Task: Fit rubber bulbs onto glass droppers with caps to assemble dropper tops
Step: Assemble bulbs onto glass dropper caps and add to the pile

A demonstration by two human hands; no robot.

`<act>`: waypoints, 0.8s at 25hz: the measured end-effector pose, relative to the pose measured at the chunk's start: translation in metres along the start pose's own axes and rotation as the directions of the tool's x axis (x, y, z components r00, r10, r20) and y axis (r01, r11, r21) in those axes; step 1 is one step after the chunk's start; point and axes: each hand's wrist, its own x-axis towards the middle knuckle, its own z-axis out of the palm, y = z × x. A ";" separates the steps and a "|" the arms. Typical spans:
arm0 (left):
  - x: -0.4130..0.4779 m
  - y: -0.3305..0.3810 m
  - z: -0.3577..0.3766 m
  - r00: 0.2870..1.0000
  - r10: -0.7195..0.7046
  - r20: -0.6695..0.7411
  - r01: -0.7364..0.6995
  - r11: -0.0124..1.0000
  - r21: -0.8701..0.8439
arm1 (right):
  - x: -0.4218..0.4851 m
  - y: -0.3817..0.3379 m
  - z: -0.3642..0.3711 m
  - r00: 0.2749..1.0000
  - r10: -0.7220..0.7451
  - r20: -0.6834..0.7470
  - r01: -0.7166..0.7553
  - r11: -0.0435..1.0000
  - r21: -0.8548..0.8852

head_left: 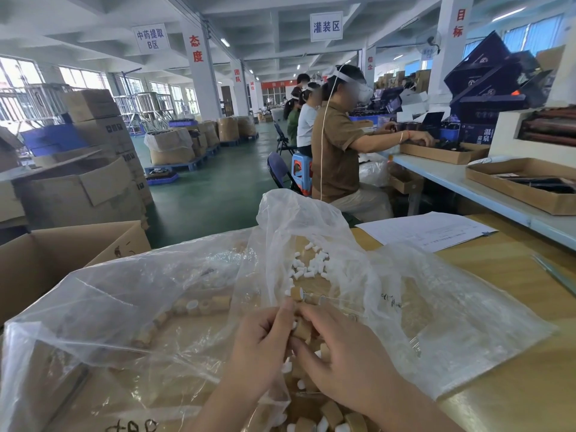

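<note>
the left hand (pixel 261 341) and right hand (pixel 343 363) meet close together over the open plastic bag (pixel 452 322), both with fingers curled in on one tan cap (pixel 302 331) pinched between them. a white bulb (pixel 294 325) shows at the cap's left end, on the left hand's side. the cap's long axis runs roughly across, hand to hand, so the seating push looks set to go along that line. whether a glass tube sits in it i cannot tell, as the right fingers cover that side. just beyond the fingertips lies a capped dropper (pixel 296 294), its glass pointing right. farther back, loose bulbs (pixel 308 265) pile in the bag, straight ahead of both hands. spare caps (pixel 193 307) lie off left under plastic. a paper sheet (pixel 427 230) rests on the wooden table (pixel 523 307).
</note>
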 end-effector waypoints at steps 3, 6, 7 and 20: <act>-0.002 -0.002 0.004 0.998 0.012 0.055 -0.015 0.998 0.059 | -0.001 -0.001 0.003 1.000 -0.009 0.023 0.009 1.000 0.005; -0.001 -0.004 0.002 0.998 0.012 0.059 -0.017 0.996 0.084 | 0.000 -0.001 0.003 0.999 -0.010 0.044 0.010 1.000 0.011; -0.001 -0.004 0.001 0.998 0.006 0.064 -0.011 0.997 0.077 | 0.000 -0.001 0.002 0.999 -0.003 0.051 0.002 1.000 0.029; -0.003 0.002 0.006 0.995 0.020 0.101 -0.025 0.998 0.053 | 0.000 0.001 0.002 0.995 0.037 0.090 -0.057 0.974 0.220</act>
